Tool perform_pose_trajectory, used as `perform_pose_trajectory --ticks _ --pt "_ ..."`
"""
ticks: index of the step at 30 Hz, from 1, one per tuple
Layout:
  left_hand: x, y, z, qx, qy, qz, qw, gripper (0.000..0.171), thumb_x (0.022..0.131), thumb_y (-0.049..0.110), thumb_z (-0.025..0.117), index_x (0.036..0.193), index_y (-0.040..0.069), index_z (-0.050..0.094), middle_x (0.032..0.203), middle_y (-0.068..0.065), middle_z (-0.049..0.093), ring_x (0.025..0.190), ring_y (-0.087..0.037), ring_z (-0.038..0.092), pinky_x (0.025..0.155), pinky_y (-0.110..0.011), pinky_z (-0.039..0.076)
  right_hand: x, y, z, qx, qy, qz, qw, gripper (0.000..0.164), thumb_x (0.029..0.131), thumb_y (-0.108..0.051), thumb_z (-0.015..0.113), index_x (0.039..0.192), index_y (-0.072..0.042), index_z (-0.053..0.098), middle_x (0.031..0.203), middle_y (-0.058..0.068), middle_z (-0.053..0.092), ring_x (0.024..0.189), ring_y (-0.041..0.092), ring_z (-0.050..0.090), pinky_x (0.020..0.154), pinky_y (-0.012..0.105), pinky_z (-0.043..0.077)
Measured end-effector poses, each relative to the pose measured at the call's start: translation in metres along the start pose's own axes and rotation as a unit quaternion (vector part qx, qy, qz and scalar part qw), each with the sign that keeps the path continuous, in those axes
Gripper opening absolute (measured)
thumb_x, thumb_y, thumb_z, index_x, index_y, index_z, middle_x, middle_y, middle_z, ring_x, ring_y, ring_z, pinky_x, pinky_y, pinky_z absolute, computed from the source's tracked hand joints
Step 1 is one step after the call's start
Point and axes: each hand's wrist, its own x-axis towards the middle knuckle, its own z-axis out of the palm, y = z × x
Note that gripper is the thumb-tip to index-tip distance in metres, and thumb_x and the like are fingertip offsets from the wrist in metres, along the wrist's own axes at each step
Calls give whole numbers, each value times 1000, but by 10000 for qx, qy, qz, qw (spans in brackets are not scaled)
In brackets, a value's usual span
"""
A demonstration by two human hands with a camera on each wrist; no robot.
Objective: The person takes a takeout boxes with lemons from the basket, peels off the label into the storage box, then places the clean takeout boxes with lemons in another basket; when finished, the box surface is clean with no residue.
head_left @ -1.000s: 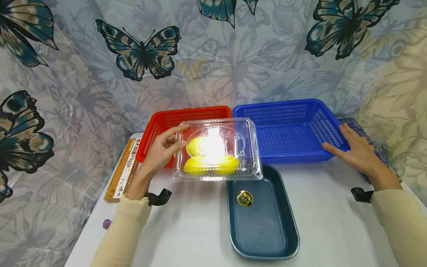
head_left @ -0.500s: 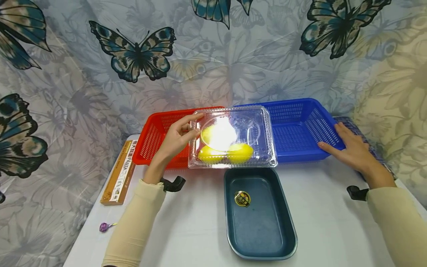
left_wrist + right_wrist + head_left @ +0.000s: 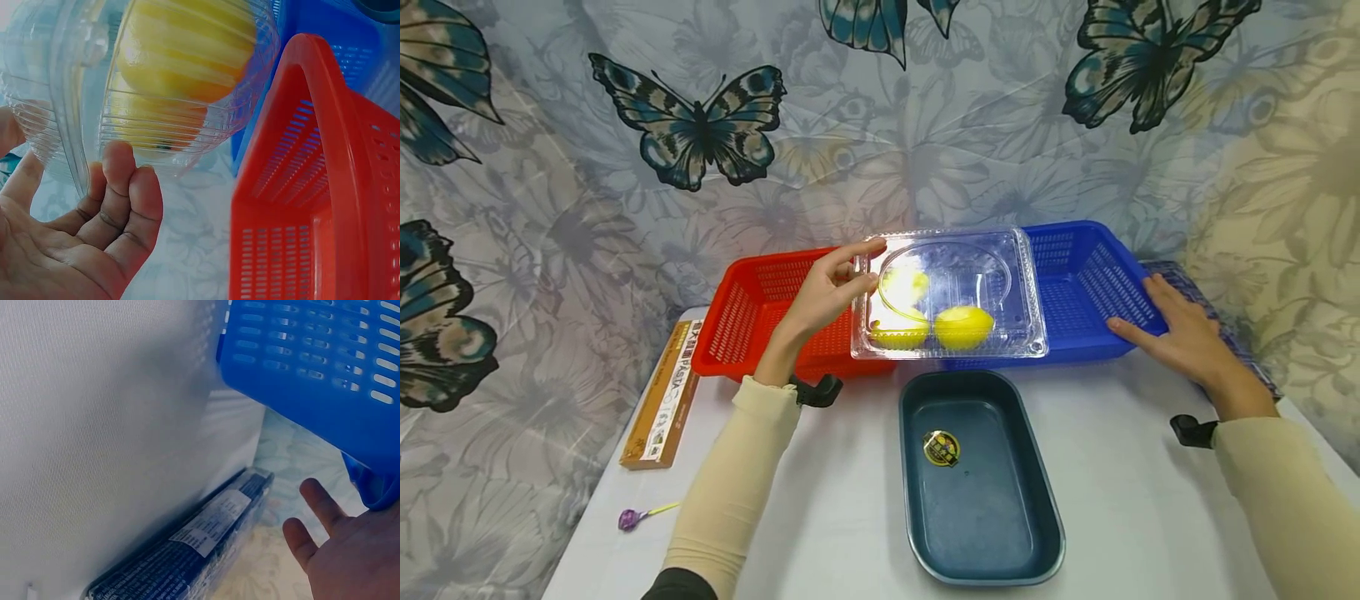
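In the head view my left hand (image 3: 826, 292) pinches the left edge of a clear plastic clamshell container (image 3: 1000, 292). Several yellow fruits, one of them a rounded yellow fruit (image 3: 964, 327), show through its plastic. The container is tilted above the red basket (image 3: 737, 321) and the blue basket (image 3: 1078, 292), hiding part of both. In the left wrist view, curled fingers (image 3: 119, 169) touch the container's ribbed side. My right hand (image 3: 1187, 342) rests at the blue basket's right near corner, thumb by the rim. Two of its fingers stretch out straight in the right wrist view.
An oblong dark teal pan (image 3: 981, 492) with a round sticker lies in front of the baskets. A brown pasta box (image 3: 662, 400) and a purple lollipop (image 3: 628, 520) are on the left. A dark blue package (image 3: 187, 550) lies right of the blue basket, below my right hand.
My left hand has carried the clear container rightward and slightly up, uncovering more of the red basket and covering part of the blue one. My right hand has stayed at the blue basket's corner.
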Motion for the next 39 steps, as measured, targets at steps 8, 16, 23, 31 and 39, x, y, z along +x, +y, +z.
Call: perform_pose_trajectory --ticks 8,16,23,31,39 --pt "21 -5 16 -51 -31 -87 9999 47 97 17 65 144 21 60 91 -5 68 68 -21 45 59 -27 34 0 6 0 14 -7 94 10000 102 97 -63 49 162 -12 -10 168 17 -20 141 72 -9 102 89 -4" --pt "43 -9 32 -90 -23 -264 9996 47 95 20 67 141 30 62 74 -10 59 65 -19 44 59 -27 36 -4 7 -4 80 -228 263 9994 109 94 -66 53 162 -12 -13 167 14 -24 147 64 -12 105 87 -4" --pt "62 -11 44 -85 -167 -273 9995 48 97 19 67 144 25 60 69 -5 51 62 -21 44 57 -28 39 -4 3 -4 238 -192 274 9992 109 94 -65 56 162 -15 -12 168 12 -23 148 64 -11 106 87 -4" --pt "82 -19 56 -16 -310 -227 9993 48 98 23 68 144 27 59 76 -10 59 63 -27 51 58 -32 49 -4 2 -2 367 -117 236 9990 107 94 -64 57 163 -16 -10 169 11 -21 149 61 -11 106 87 -3" --pt "98 -30 71 -41 -289 -325 9990 47 98 20 68 144 24 60 89 -17 66 58 -22 56 61 -38 54 -3 2 -3 373 -136 197 9990 107 94 -63 57 163 -19 -10 169 6 -22 150 60 -11 106 87 -1"
